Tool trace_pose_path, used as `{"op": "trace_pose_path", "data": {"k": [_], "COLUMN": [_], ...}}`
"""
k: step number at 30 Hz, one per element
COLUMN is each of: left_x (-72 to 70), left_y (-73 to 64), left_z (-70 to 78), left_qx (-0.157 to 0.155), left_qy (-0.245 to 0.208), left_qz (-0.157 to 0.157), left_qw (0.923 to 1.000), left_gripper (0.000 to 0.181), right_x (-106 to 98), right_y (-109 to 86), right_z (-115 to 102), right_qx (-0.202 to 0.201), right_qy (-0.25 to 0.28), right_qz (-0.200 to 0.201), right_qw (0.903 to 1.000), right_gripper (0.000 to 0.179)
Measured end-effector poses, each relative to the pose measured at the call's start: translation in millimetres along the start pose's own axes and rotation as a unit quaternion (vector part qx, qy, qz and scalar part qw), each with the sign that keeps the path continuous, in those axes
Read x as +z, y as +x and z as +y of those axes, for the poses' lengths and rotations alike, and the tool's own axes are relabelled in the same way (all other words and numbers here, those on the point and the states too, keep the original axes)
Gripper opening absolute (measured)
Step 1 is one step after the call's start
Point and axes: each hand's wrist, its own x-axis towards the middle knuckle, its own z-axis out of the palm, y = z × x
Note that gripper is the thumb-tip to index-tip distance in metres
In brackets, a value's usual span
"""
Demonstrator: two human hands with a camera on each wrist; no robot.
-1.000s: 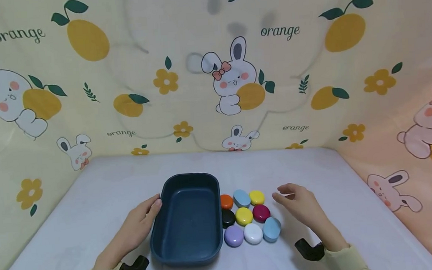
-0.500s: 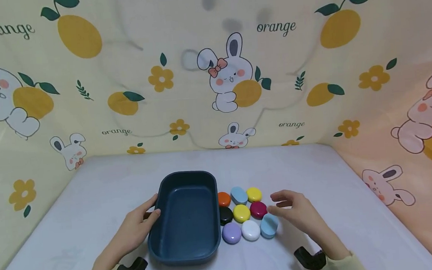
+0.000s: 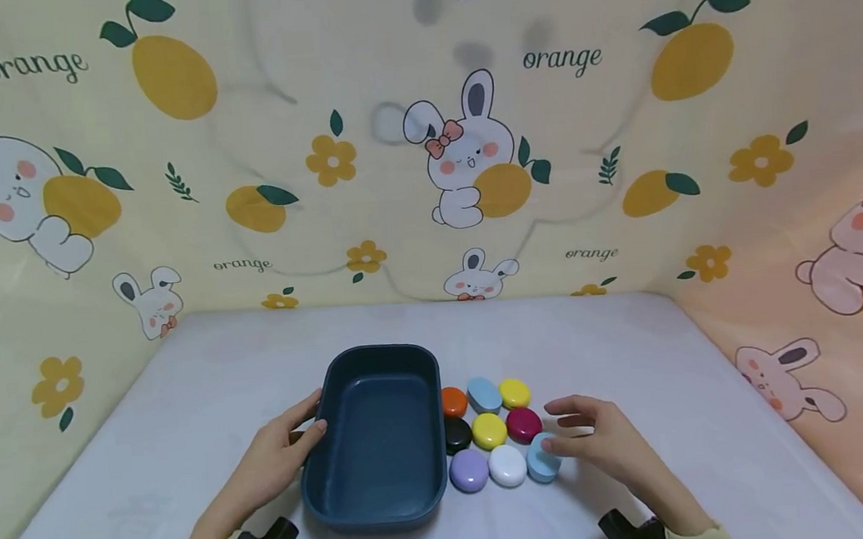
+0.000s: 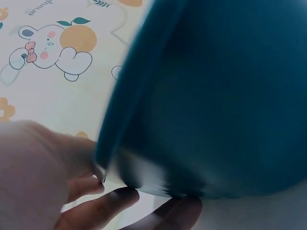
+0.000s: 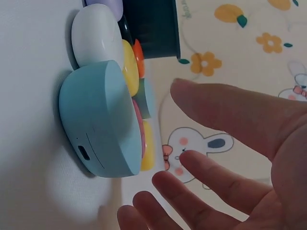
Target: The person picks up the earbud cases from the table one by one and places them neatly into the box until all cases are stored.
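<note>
A dark blue, round-cornered plastic bin (image 3: 383,440) stands on the table with nothing in it. My left hand (image 3: 272,463) rests against the left side of the bin, thumb and fingertips at its rim and outer wall. A light-blue case (image 5: 98,120) with a small slot-shaped port and a thin seam lies nearest my right hand (image 3: 601,441). The right hand's fingers are spread and relaxed, holding nothing. In the head view its thumb overlaps the case; the right wrist view shows a gap between them.
Right of the bin sit several glossy rounded pieces in rows: orange (image 3: 453,402), black (image 3: 456,435), purple (image 3: 469,471), white (image 3: 508,465), dark red (image 3: 523,425), two yellow (image 3: 489,431) and another light blue (image 3: 484,395). A printed curtain (image 3: 394,163) surrounds the white table (image 3: 164,422).
My right hand has come down toward the near light-blue case, with its thumb now over it in the head view. The left hand stays at the bin, its thumb slightly lower.
</note>
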Motion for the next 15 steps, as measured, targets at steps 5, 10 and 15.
{"op": "trace_pose_path", "data": {"k": [5, 10, 15], "left_x": [1.6, 2.1, 3.7], "left_y": [2.0, 3.0, 0.5], "left_z": [-1.9, -2.8, -1.4], "left_qx": [-0.013, -0.017, -0.024], "left_qy": [-0.004, -0.010, -0.010], "left_qz": [0.004, 0.003, 0.005], "left_qw": [0.9999, 0.9998, 0.9997], "left_gripper": [0.055, 0.055, 0.055], "right_x": [-1, -5, -8], "right_y": [-1.0, 0.4, 3.9], "right_z": [1, 6, 18], "right_qx": [-0.007, -0.024, -0.067], "right_qy": [0.010, 0.021, 0.026], "right_qz": [-0.012, -0.045, -0.105], "right_qw": [0.9999, 0.9985, 0.9918], "right_gripper": [0.057, 0.058, 0.062]}}
